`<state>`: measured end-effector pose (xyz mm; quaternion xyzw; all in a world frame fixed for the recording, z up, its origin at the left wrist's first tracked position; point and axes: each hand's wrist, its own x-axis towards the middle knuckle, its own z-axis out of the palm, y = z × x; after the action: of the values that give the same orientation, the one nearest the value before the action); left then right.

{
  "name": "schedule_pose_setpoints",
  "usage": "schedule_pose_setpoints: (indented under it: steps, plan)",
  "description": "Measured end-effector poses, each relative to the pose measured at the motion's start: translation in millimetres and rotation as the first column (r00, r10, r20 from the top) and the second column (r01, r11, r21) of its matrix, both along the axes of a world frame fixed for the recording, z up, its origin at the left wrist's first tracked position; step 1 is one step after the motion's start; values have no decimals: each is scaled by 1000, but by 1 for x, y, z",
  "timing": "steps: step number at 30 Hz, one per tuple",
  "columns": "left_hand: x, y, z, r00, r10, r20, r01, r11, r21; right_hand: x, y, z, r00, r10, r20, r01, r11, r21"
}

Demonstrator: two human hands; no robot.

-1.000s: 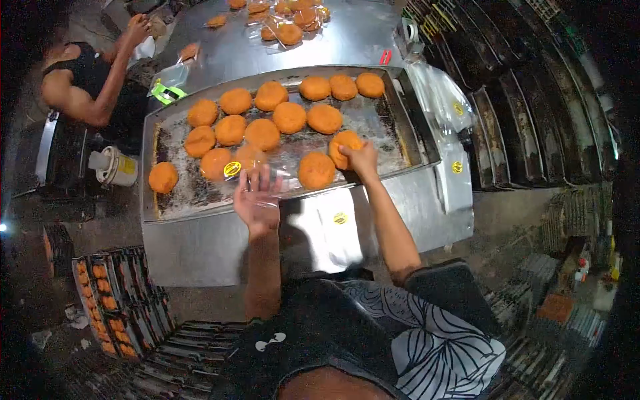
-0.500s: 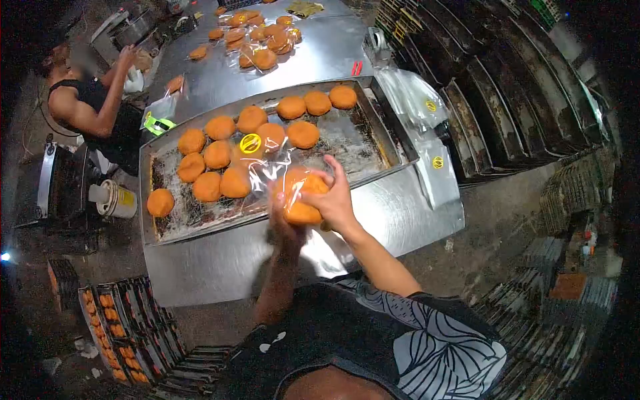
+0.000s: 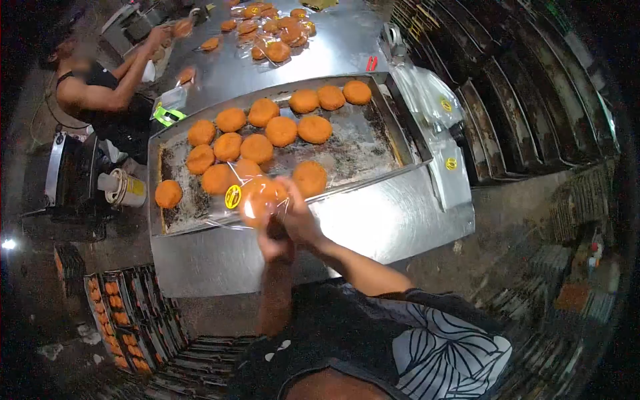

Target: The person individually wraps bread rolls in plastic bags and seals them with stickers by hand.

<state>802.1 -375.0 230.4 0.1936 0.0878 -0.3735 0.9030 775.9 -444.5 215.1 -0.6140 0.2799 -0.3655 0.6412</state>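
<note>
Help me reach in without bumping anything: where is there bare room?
The near strip of table between the hands and plastic bags is bare. So is the right part of the tray, below the back row of buns. Crowded: its left half, with buns, and its near rim, where the hands hold a bagged bun.

Fifteen buns (image 3: 310, 179) lay in one tray (image 3: 347, 181): three along the upper right, one alone at the lower left and eleven between or below them. Two hands, the left hand (image 3: 275, 243) and the right hand (image 3: 299, 217), were on one bag (image 3: 233, 212); the number of buns inside it was too blurred to tell. Three yellow stickers (image 3: 451, 163) showed nearby, one on that bag and two on the clear bags (image 3: 457, 187) right of the tray. The far pile (image 3: 287, 33) overlapped too much to count. There was one bucket (image 3: 127, 189) and one other person (image 3: 100, 93).
</note>
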Motion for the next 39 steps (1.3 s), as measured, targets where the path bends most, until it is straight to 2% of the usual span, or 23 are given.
schedule_pose_setpoints:
  steps: [3,4,5,6,8,10,12,14,16,17,18,19,20,22,24,28,30,31,32,34,36,37,39]
  plan:
    - [-13,24,-37,939,-217,265,140,949,283,-19,-18,-18,877,478,41,-444,841,-309]
    - [-27,26,-76,804,-429,411,189,841,508,-7,-57,-13,787,456,-415,-606,697,-384]
    - [-36,25,-77,524,-710,471,268,662,699,6,-77,31,698,509,-504,-481,854,198]
    - [-46,25,-80,143,-867,477,225,498,838,27,-101,60,760,349,-549,-475,874,-102]
    - [-69,8,-93,-326,-786,525,-44,567,822,54,-113,81,824,163,-543,-432,800,-416]
    - [-76,13,-168,-635,-657,406,-284,687,669,75,-112,69,998,-67,-4,34,564,-825]
    - [-68,16,-183,-680,-508,528,-124,790,600,19,-85,39,955,228,-190,-296,687,-664]
    - [-52,9,-198,-703,-459,543,-48,793,607,-65,-65,22,496,647,-579,-736,667,116]
    - [-39,14,-262,-576,-264,774,-161,965,209,-128,-52,-26,381,864,-330,-834,475,281]
    - [-32,7,-199,-303,-583,754,-30,797,604,-160,-46,-51,303,933,-193,-864,354,358]
    - [-31,-1,-128,-72,-848,526,223,500,837,-171,-37,-41,456,871,-184,-783,491,382]
    - [-42,-1,-156,-244,-638,730,-13,755,656,-170,-38,-40,493,759,-426,-706,635,314]
    - [-57,-10,-129,196,-808,555,405,583,705,-168,-38,-39,492,595,-635,-632,746,210]
    - [-58,-22,-99,-16,-776,631,269,605,750,-180,-43,-56,723,486,-491,-551,834,15]
    - [-61,-25,-96,201,-874,443,366,486,793,-191,-30,-38,766,183,-617,-355,920,-168]
    - [-90,-29,-103,220,-809,545,329,588,739,-193,-12,-55,739,-109,-665,-64,971,-230]
    - [-77,-35,-65,276,-729,626,123,673,730,-186,-29,-60,727,51,-684,-102,994,-35]
    - [-74,-39,-60,231,-644,729,-26,745,667,-173,-44,-59,813,224,-537,-4,925,380]
    - [-72,-41,-56,162,-560,812,-166,796,582,-159,-58,-59,895,304,-326,39,674,738]
    - [-67,-39,-40,45,-516,855,-83,851,518,-129,-90,-50,962,142,232,-271,567,778]
    - [-57,-46,-32,334,-480,811,-219,798,562,-67,-83,12,894,-200,402,-152,707,690]
    - [-46,-60,-45,816,-210,538,-52,901,430,-58,-74,7,850,-129,510,-329,627,706]
    - [-13,-69,-49,998,-34,57,36,999,-34,-40,-56,-16,786,24,617,-587,343,734]
